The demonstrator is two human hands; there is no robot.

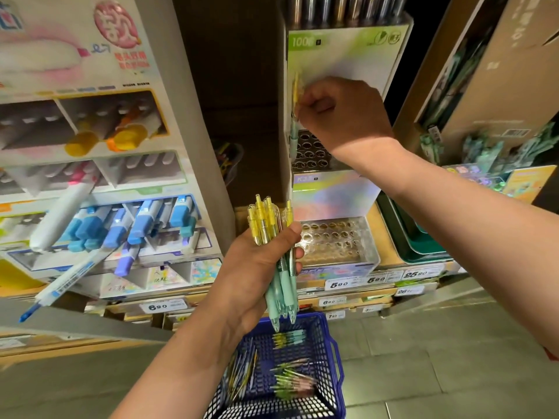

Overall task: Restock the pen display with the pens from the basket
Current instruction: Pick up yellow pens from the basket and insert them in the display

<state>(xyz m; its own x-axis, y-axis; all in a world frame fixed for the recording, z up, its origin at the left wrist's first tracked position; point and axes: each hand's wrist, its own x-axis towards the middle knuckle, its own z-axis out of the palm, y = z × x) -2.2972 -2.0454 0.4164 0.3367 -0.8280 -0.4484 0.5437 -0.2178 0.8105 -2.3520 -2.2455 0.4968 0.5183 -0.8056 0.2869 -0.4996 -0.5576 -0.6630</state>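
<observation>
1. Pen bundle (276, 258): we grip it in our left hand (254, 276), fingers curled round its middle. The yellow clicker ends point up and the clear tips point down. It is in front of the shelf edge and above the basket.
2. Our right hand (341, 116) is raised, well apart from the left. It pinches a single pen (294, 137) upright against the left edge of the pen display (335, 195).
3. That pen's mint grip hangs at the left end of the upper holed tray (311, 154). We cannot tell whether its tip sits in a hole.
4. The display's lower holed tray (335, 240) lies just beside the bundle, at the front edge of the shelf.
5. The basket (328, 358) is blue plastic mesh and stands on the grey tiled floor (438, 358) below the shelf. Loose pens (290, 382) lie in small blurred heaps on its bottom.
6. The shelf front is pale wood, with white price tags (338, 284) along its edge.
7. At the shelf's left end stands a white marker display (187, 140), with blue, yellow and purple markers slanting out of its compartments.
8. At the right end, stacked green trays (423, 249) sit just beside the pen display. A brown cardboard box (496, 71) leans above them, and the gaps between the stands are dark.
</observation>
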